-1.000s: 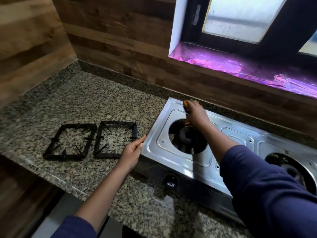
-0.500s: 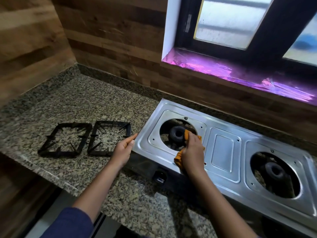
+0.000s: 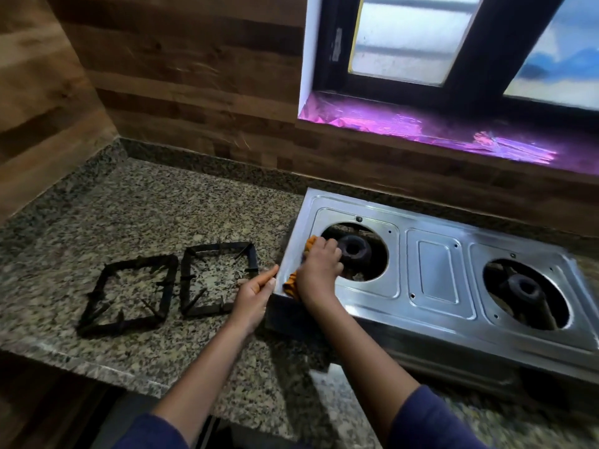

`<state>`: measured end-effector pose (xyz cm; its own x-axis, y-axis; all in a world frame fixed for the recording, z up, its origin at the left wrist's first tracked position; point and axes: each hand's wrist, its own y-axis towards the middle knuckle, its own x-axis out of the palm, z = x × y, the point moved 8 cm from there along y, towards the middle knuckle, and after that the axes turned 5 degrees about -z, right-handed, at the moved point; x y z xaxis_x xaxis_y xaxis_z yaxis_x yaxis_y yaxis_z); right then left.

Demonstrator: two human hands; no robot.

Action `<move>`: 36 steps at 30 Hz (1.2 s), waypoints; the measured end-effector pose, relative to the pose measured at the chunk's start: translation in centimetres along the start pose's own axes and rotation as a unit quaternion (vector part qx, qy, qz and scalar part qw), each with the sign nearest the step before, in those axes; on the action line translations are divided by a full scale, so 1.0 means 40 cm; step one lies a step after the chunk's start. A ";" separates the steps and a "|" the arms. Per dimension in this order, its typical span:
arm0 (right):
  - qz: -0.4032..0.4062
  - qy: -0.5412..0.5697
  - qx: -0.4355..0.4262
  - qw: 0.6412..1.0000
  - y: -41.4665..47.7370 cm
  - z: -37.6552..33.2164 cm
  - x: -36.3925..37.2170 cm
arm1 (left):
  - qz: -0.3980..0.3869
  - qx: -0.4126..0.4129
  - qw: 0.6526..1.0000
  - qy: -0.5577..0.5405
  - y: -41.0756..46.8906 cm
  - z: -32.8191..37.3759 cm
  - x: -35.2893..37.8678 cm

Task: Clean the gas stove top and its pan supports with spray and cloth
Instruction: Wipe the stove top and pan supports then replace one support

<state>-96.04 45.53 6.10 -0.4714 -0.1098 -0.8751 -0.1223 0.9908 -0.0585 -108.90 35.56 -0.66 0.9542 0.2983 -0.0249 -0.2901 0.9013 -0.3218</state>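
Observation:
A steel two-burner gas stove (image 3: 434, 273) sits on the granite counter, both burner wells bare. My right hand (image 3: 319, 270) presses an orange cloth (image 3: 293, 281) on the stove top at the left rim of the left burner (image 3: 355, 249). Most of the cloth is hidden under the hand. My left hand (image 3: 254, 294) grips the stove's left front edge, thumb on top. Two black square pan supports (image 3: 129, 294) (image 3: 217, 278) lie side by side on the counter left of the stove. No spray bottle is in view.
The granite counter (image 3: 155, 209) runs left into a corner of wood-panelled walls. A window sill lined with purple foil (image 3: 437, 128) sits above the stove's back. The counter's front edge (image 3: 97, 361) is close to my body.
My right hand slid the cloth from the back of the left burner to its front, then to the stove's left edge. My left hand stays on the stove's corner.

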 end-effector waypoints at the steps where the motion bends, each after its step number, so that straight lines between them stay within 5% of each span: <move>1: 0.000 -0.008 -0.002 1.000 0.004 -0.027 0.008 | -0.016 -0.003 1.000 0.002 -0.004 -0.001 -0.006; 7: 0.000 0.007 -0.068 0.998 -0.040 -0.144 0.070 | -0.069 -0.058 0.994 -0.065 -0.004 -0.036 -0.115; 12: -0.031 0.055 -0.190 0.980 -0.145 -0.240 0.176 | -0.037 -0.053 0.995 -0.075 0.031 -0.036 -0.269; 15: -0.094 0.099 -0.185 0.973 -0.208 -0.263 0.278 | 0.020 -0.049 0.997 -0.059 0.032 -0.044 -0.368; 21: -0.070 0.208 -0.135 0.966 -0.253 -0.226 0.310 | 0.153 -0.087 0.983 0.048 -0.005 -0.092 -0.500; 26: -0.001 0.186 -0.112 0.976 -0.244 -0.198 0.300 | 0.060 -0.193 0.951 0.233 0.064 -0.170 -0.512; 30: -0.021 0.139 -0.135 0.981 -0.257 -0.236 0.352 | 0.032 -0.194 0.919 0.342 0.097 -0.152 -0.493; 36: -0.048 0.096 -0.137 0.985 -0.286 -0.294 0.452 | 0.044 -0.202 0.919 0.336 0.105 -0.139 -0.480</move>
<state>-113.44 31.30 -3.41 -0.5998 -0.2420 -0.7627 -0.3938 0.9190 0.0181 -128.04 31.88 -6.78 0.7980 -0.0189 -0.6023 -0.4470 0.6517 -0.6127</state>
